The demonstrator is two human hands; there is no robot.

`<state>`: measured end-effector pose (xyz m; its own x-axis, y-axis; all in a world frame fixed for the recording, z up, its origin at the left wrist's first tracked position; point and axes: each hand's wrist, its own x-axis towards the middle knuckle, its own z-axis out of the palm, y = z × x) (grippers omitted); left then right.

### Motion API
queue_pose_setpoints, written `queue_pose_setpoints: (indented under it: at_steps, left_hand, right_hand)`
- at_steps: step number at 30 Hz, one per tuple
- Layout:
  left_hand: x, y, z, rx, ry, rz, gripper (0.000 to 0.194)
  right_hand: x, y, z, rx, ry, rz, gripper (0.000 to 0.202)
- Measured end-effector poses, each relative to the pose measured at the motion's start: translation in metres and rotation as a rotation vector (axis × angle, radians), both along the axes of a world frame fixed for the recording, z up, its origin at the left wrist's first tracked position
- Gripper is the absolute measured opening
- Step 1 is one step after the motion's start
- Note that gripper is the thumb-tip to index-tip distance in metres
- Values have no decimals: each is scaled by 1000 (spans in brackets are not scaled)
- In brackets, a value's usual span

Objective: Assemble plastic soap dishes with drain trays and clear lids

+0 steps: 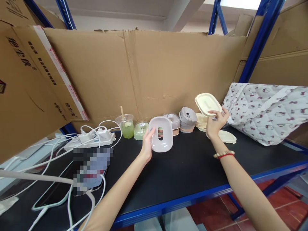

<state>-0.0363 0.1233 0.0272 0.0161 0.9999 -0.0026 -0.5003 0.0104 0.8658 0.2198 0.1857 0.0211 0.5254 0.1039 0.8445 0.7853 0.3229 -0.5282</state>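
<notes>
My left hand (147, 144) grips the left edge of a pale grey oval-cornered piece (165, 142) with a slot in its middle, held upright above the black tabletop. On the right, my right hand (217, 122) holds a cream lid-like piece (207, 103) up by its lower edge. Behind the grey piece stand a green box (141, 130) and a grey box (173, 120). Grey pieces (188, 117) are stacked beside them. Cream pieces (201, 121) are piled near my right wrist, and another cream piece (227, 137) lies flat on the table.
A cup of green drink (127, 129) with a straw stands at the back. A power strip (91, 141), white cables and phones (55, 189) occupy the left. A patterned quilted cloth (267, 112) is at right. Cardboard (101, 70) walls the back; the table has a blue edge (183, 202).
</notes>
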Motion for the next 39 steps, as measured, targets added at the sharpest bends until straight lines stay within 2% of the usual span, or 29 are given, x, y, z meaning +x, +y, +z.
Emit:
queue_pose_setpoints:
  at_steps: [4,8,10,13,16,19,21,23,26,30,32,34,39]
  left_hand:
    - [1,-1,1,-19,-28,28,24]
    - [2,-2,2,-111,-115,4,31]
    - [3,-2,2,-161,-171,10,34]
    - [5,-1,2,-206,-251,85,34]
    - [7,-1,2,-226,-324,132,34]
    - [5,0,2,-260,-376,20,39]
    - [2,2,3,-300,-406,-37,40]
    - [-3,5,4,-329,-429,-21,38]
    - [-8,10,5,-312,-408,60,32]
    - [-8,14,2,-130,-247,186,19]
    - [-7,14,-2,-32,-126,181,17]
    - [-6,14,-7,-1,-36,158,18]
    - [-7,15,-13,-52,15,139,21]
  right_hand:
    - [-40,-8,-1,83,-204,216,17]
    - [-82,-15,-23,-55,-491,517,23]
    - [-96,-17,-33,-128,-564,637,27]
    - [-104,-20,-37,-130,-579,702,28]
    - [-107,-24,-34,33,-513,688,22]
    - [-115,-29,-33,118,-531,759,22]
    - [-124,-34,-35,91,-600,830,27]
    - [-130,-39,-36,33,-641,878,37]
    - [-131,-45,-33,-95,-524,1013,50]
    - [-125,-42,-29,-410,-56,1213,64]
    - [-125,-39,-29,-556,139,1243,75]
    - [-127,-37,-27,-661,257,1269,79]
    - [-128,-38,-21,-803,350,1284,74]
